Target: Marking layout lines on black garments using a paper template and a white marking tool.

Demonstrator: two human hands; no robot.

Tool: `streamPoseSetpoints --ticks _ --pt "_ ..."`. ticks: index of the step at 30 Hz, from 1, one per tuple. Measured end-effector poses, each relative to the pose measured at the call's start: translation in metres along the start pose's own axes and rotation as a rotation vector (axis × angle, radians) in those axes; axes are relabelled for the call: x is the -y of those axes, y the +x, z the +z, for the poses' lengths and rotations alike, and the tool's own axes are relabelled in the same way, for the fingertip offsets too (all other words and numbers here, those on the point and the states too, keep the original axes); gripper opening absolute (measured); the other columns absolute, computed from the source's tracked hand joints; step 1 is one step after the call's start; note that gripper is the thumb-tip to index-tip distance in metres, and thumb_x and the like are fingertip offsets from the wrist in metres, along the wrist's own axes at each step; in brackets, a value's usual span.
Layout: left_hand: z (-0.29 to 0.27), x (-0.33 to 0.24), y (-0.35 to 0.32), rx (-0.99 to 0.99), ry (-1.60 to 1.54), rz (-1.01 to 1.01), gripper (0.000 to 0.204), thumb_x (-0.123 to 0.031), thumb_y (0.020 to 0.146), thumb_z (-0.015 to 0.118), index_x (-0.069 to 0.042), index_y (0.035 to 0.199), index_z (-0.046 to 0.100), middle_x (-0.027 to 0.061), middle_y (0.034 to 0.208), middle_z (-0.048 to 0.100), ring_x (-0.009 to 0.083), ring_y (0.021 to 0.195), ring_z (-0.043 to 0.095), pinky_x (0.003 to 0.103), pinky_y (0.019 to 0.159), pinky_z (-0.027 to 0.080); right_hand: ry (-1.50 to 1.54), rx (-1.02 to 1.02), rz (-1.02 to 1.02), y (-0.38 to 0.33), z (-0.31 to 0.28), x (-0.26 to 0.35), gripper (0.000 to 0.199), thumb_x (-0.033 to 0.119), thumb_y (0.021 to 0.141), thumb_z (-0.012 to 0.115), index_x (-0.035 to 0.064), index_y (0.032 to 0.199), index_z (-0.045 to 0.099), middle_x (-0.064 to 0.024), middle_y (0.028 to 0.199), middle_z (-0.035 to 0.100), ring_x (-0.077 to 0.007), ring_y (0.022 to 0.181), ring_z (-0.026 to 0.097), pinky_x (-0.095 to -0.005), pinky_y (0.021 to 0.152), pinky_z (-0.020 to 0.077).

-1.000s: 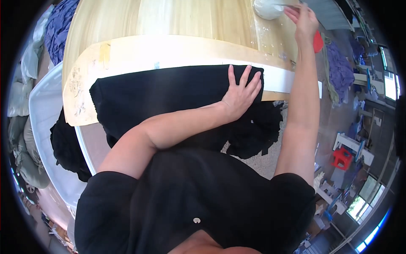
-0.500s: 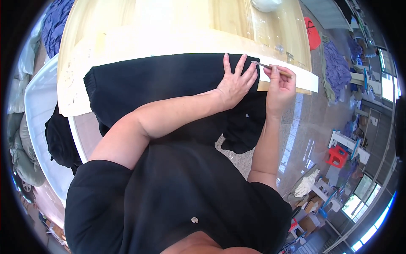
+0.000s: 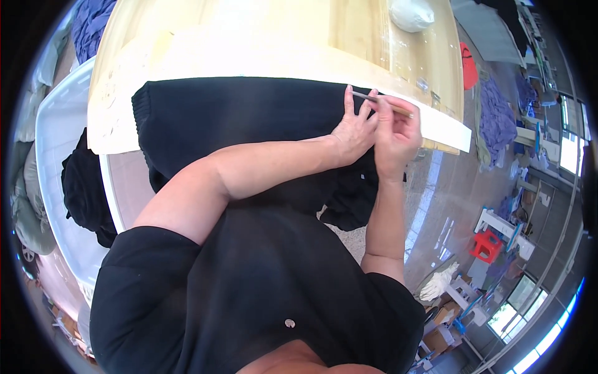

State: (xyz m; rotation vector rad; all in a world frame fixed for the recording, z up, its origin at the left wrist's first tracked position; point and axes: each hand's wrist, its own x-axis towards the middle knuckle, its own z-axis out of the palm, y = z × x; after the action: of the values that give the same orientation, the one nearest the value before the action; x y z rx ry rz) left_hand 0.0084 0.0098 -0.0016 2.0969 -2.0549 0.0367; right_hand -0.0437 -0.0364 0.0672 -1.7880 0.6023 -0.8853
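Observation:
A black knitted garment (image 3: 243, 118) lies spread over a pale board on the wooden table (image 3: 249, 25), its lower part hanging off the near edge. My left hand (image 3: 354, 128) presses flat on the garment's right end, fingers spread. My right hand (image 3: 395, 134) is right beside it, shut on a thin stick-like tool (image 3: 381, 103) whose tip points left at the fabric's top edge by my left fingers.
A white lump (image 3: 411, 14) sits at the table's far right. A white bin (image 3: 53, 156) with dark cloth (image 3: 84, 187) stands at the left. Purple fabric (image 3: 495, 115), a red item (image 3: 468, 65) and a red stool (image 3: 488, 244) lie on the floor at right.
My right hand came back from the table's far right corner with the thin tool and now sits against my left hand at the garment's edge. The left hand stayed on the fabric.

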Motion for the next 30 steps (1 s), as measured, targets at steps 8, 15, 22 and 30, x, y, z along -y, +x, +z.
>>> streamPoseSetpoints --ticks 8,15,22,30 --pt "-0.003 -0.008 -0.002 0.038 0.202 -0.060 0.050 -0.026 0.083 0.052 0.004 0.123 0.045 0.0279 0.128 0.041 0.0511 0.120 0.033 0.072 0.092 0.029 -0.007 0.058 -0.046 0.003 0.020 -0.002 0.012 -0.004 0.086 0.059 -0.0043 0.097 0.053 -0.0113 0.087 0.063 -0.0155 0.078 0.064 -0.0256 0.072 0.0529" --pt "0.069 -0.022 0.018 -0.127 1.096 -0.277 0.045 -0.028 0.086 0.055 -0.003 0.122 0.043 0.0133 0.137 0.042 0.0259 0.130 0.036 0.048 0.108 0.025 -0.220 0.391 -0.163 0.000 0.073 -0.003 0.013 -0.001 0.088 0.057 -0.0019 0.100 0.053 -0.0106 0.090 0.064 -0.0149 0.083 0.066 -0.0219 0.076 0.0505" --pt "0.044 -0.022 0.013 -0.153 0.549 -0.275 0.043 -0.031 0.088 0.046 -0.012 0.127 0.044 0.0090 0.141 0.034 0.0328 0.134 0.025 0.062 0.104 0.017 -0.024 0.392 -0.255 0.004 0.088 0.036 0.015 -0.008 0.086 0.055 -0.0056 0.101 0.051 -0.0137 0.093 0.060 -0.0184 0.082 0.064 -0.0264 0.077 0.0536" --pt "0.036 -0.019 0.011 -0.271 0.030 -0.182 0.040 -0.031 0.088 0.042 -0.014 0.121 0.055 0.0086 0.141 0.035 0.0393 0.134 0.022 0.079 0.095 0.015 -0.115 0.570 -0.237 0.015 0.152 0.014 0.011 0.001 0.081 0.065 0.0005 0.089 0.057 -0.0103 0.074 0.063 -0.0187 0.065 0.065 -0.0262 0.058 0.0502"
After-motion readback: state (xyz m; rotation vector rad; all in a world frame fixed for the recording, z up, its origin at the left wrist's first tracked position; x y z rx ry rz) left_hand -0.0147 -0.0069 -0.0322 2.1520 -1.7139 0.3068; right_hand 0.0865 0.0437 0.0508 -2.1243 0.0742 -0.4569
